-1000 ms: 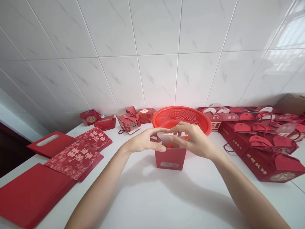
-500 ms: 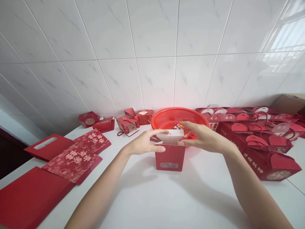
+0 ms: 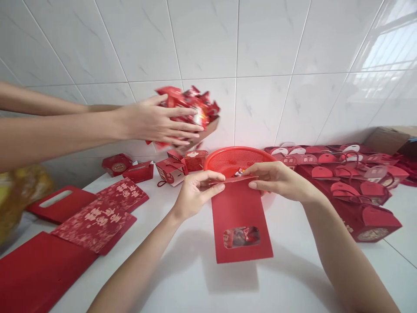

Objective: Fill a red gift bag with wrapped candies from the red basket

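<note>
A small red paper box (image 3: 239, 213) with a clear window showing sweets inside is tipped toward me on the white table (image 3: 195, 278). My left hand (image 3: 195, 193) pinches its top edge at the left. My right hand (image 3: 276, 180) pinches the same edge at the right. Both hands are closed on that edge. Just behind the box stands a red plastic basket (image 3: 224, 157) with a few wrapped sweets in it. Above and to the left, another person's hands (image 3: 156, 121) carry a pile of red wrapped sweets (image 3: 192, 108) over the table, blurred by motion.
Flat red cards and printed sleeves (image 3: 94, 221) lie at the left. Small folded red boxes (image 3: 169, 169) stand along the tiled wall. Rows of finished red boxes with handles (image 3: 355, 187) fill the right side. A brown carton (image 3: 391, 139) sits at the far right.
The box has been tipped forward so its windowed front faces up, its top pinched flat. Another person's hands came in from the left with a pile of sweets.
</note>
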Demonstrator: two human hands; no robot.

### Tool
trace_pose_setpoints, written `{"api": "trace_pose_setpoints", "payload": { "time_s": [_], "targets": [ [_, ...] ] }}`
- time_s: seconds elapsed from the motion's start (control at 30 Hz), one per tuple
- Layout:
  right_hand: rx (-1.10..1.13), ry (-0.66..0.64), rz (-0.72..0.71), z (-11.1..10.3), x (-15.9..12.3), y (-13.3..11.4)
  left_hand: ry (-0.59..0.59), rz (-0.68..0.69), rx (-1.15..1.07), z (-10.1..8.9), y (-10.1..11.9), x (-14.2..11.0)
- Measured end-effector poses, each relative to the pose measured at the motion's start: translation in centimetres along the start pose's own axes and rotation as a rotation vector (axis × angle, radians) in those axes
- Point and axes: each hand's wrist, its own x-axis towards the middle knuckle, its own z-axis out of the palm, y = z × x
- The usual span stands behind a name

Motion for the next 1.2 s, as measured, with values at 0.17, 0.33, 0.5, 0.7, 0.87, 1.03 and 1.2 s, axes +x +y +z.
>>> {"api": "trace_pose_setpoints", "payload": {
  "time_s": [0.17, 0.33, 0.5, 0.7, 0.87, 1.03, 1.2],
  "targets": [
    [0.065, -0.066, 0.019, -0.1, -0.1, -0.1, 0.055, 0.074, 0.022, 0.3, 0.6, -0.5],
    [0.071, 0.009, 0.039, 0.4, 0.0, -0.1, 0.028, 0.133, 0.020, 0.0, 0.5, -0.7],
    [0.088, 0.099, 0.039, 0.7, -0.1, -0.6, -0.112, 0.161, 0.029, -0.7, 0.3, -0.4],
    [0.105, 0.165, 0.001, 1.1, -0.1, -0.9, -0.078, 0.168, 0.030, -0.5, 0.1, -0.4],
    [0.056, 0.283, -0.089, 0.5, -0.8, -1.2, -0.062, 0.064, -0.025, -0.7, -0.1, 0.1],
    [0.102, 0.696, -0.147, -1.2, -2.4, -1.9, -0.237, -0.087, 0.238, -2.9, -0.8, 1.3],
    [0.105, 1.136, -0.338, -3.9, -4.4, -2.0, -0.584, -0.389, 0.815, -4.5, -3.1, 1.9]
  ]
}}
